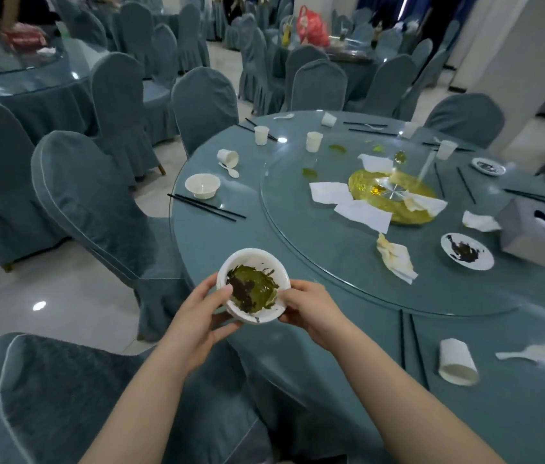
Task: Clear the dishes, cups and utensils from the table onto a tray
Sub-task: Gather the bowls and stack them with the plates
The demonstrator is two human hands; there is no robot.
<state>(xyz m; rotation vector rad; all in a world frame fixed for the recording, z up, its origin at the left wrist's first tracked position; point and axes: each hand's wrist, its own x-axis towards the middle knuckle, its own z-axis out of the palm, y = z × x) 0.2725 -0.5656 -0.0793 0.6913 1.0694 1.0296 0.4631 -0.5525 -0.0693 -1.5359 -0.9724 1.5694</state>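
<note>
Both hands, left hand (197,316) and right hand (311,311), grip a white bowl (253,285) of green leftovers, tilted, just off the surface (298,249) edge; further tilt could spill them, and no tray is visible.

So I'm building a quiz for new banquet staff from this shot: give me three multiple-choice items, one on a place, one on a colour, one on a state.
1. Where is the white bowl of green leftovers?
A. On the glass turntable
B. Held at the table's near edge
C. On a chair

2. What colour are the chopsticks beside the empty white bowl?
A. Black
B. Red
C. White

3. How does the white paper cup nearest the right forearm stand?
A. Upright
B. Stacked in another
C. Tipped on its side

Key: 1 B, the left hand and right hand grip its rim; 2 A, the black chopsticks are dark; 3 C, its mouth faces sideways.
</note>
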